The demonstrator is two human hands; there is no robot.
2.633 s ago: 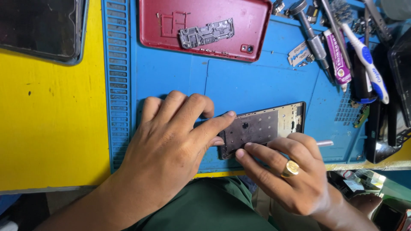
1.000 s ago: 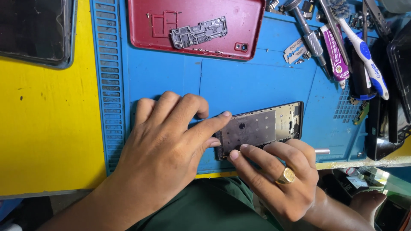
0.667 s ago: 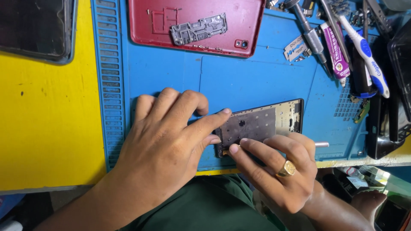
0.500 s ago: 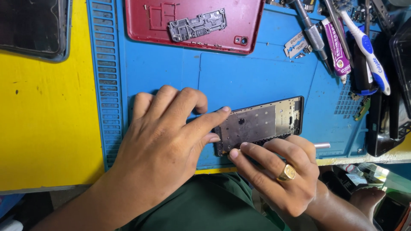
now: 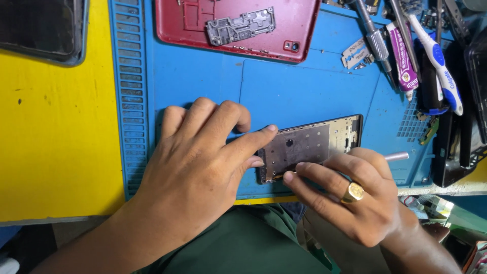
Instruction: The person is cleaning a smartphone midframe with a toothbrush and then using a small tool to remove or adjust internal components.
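Pinching a thin metal tool (image 5: 396, 157) in right hand (image 5: 355, 198), fingers curled tight, tip hidden under fingers at near edge of phone frame (image 5: 309, 146). Left hand (image 5: 203, 162) spread flat, pressing frame's left end, covering that end; thumb along frame's left edge. Frame lying flat on blue mat (image 5: 284, 86), approx. mid-mat, near its front edge. Red back cover (image 5: 228, 25) w/ grey bracket beyond frame, cut off at top. Toothbrush (image 5: 439, 61) & other tools right of frame, jumbled, hard to make out.
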